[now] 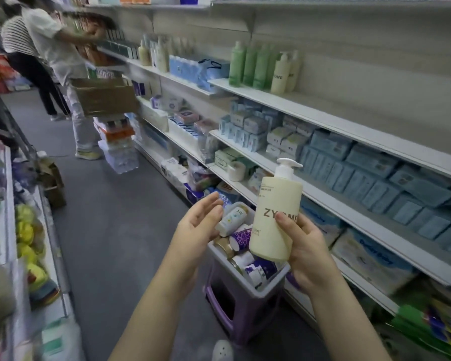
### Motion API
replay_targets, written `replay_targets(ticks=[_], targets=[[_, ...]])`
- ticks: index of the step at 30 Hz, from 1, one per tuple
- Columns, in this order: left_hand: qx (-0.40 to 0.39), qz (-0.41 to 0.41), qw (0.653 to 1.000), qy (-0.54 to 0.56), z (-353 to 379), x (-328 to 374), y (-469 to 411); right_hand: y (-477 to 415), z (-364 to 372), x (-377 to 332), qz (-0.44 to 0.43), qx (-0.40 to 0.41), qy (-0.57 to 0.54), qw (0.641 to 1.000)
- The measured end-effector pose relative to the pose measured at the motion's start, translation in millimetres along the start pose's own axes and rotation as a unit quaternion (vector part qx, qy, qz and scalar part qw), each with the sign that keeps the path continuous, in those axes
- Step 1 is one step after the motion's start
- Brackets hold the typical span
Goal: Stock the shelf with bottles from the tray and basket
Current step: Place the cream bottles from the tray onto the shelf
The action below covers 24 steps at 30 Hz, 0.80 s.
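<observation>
Right hand (pixel 307 246) wraps the cream pump bottle (pixel 276 212) low down, thumb across its label, above the tray (pixel 274 281); left hand (pixel 201 222) hangs spread, empty. Held that low, it may tip on the reach to the shelf (pixel 323 113) and topple the matching bottles (pixel 284 72).

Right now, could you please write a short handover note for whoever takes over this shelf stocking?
Left hand: open, empty, above the grey bin.
Right hand: grips a cream pump bottle, pump end up, in front of the shelves.
Things: the bin sits on a purple stool, with many loose bottles lying in it.
Done: two matching pump bottles stand on the upper shelf beside green bottles.
Left: shelve the held bottle, probably next to those two, then the bin's contents.
</observation>
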<state>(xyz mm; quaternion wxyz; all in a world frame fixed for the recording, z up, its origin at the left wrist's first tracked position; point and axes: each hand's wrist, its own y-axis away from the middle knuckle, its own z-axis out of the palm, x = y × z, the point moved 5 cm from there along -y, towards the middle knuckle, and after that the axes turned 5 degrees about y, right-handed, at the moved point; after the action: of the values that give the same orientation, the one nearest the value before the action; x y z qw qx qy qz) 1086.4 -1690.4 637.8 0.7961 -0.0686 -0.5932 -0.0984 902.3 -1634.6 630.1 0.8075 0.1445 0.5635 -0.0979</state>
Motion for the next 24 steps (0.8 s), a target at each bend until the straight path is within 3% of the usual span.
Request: replay_targets(ticks=[10, 16, 24], targets=[[-0.011, -0.023, 0.999, -0.038, -34.0, 21.6, -184.6, -182.6, 55.9, -1.4, -0.029, 0.027, 0.017, 0.999], [0.028, -0.017, 0.999, -0.012, -81.0, 36.9, -267.4, -276.4, 108.6, -7.9, -0.039, 0.016, 0.015, 0.999], [-0.025, -0.043, 0.999, -0.015, -142.4, 50.5, -402.4, -376.2, 192.3, 5.8, -0.071, 0.043, 0.024, 0.996]])
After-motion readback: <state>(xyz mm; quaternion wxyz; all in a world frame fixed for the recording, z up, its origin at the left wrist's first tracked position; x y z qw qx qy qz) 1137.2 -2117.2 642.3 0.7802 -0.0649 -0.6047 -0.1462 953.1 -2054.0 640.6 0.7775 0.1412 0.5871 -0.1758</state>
